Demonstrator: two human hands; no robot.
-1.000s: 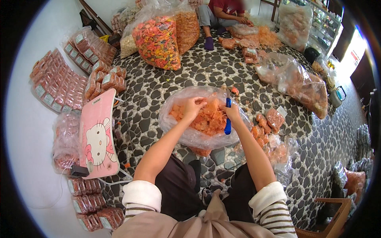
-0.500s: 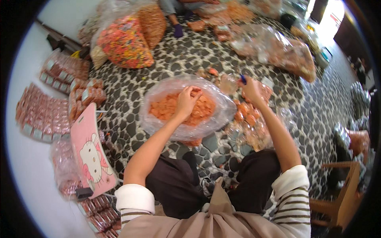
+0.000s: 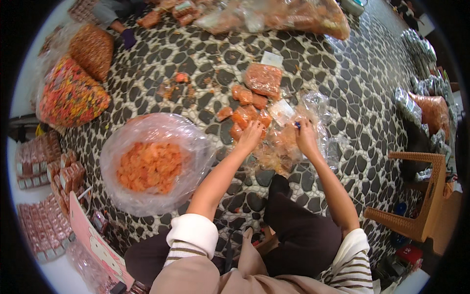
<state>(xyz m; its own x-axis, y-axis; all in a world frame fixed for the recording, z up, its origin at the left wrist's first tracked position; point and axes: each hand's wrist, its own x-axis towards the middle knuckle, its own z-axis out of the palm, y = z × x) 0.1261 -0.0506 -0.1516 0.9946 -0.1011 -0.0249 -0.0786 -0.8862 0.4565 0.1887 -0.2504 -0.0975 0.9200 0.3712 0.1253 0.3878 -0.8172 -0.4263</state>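
Observation:
My left hand (image 3: pixel 250 137) reaches down to a loose heap of small clear packets with orange contents (image 3: pixel 243 115). Its fingers are drawn together at the heap's near edge, and what lies under the fingertips is hidden. My right hand (image 3: pixel 306 139) is closed around a small blue object (image 3: pixel 297 125), too covered to name. Crumpled clear plastic bags (image 3: pixel 279 147) lie between and below both hands. A white paper piece (image 3: pixel 282 112) rests beside the packets. To the left stands a large clear bag (image 3: pixel 110 161), its mouth spread wide, with orange snack pieces (image 3: pixel 149 166) inside.
A larger orange-filled pack (image 3: pixel 263 80) lies beyond the heap. Big snack bags (image 3: pixel 73 93) stand at the far left, near a person's foot (image 3: pixel 128 38). A pink folding table (image 3: pixel 95 240) is at the near left, a brown plastic chair (image 3: pixel 401 223) at the right.
My view has swung right. My left hand has left the open bag of orange pieces and is now at the packets. The right hand has come nearer, still with the blue object.

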